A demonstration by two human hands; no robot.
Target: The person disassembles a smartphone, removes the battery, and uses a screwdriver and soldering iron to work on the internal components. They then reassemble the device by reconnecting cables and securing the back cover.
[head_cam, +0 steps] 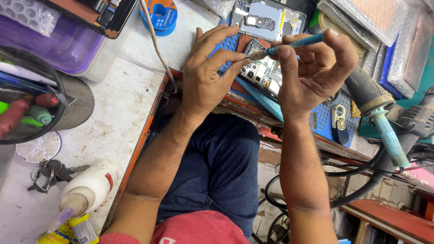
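A teal-handled brush (289, 45) is gripped in the right hand (312, 72), fingers closed round the handle, bristle tip set against the opened phone (264, 74). The phone lies w/ its back off, circuit board exposed, on a blue perforated mat (325, 119) at the bench edge. The left hand (210, 77) is laid over the phone's left end; thumb and forefinger are pinched together right at the brush tip, but whether anything is held between them can't be told.

A second opened phone (269, 18) is seen just beyond, further back on the bench. A black mesh cup (74, 106) stands at the left, w/ pens and green- and red-handled tools in it. Behind it a purple translucent box (63, 45) is seen; contents can't be made out. A white squeeze bottle (90, 185) lies near the front edge, next to a key bunch (47, 174). A blue solder spool (160, 16) sits at the top. A soldering iron (377, 110) w/ a teal grip lies at the right, beside bubble-wrapped packs (384, 18).
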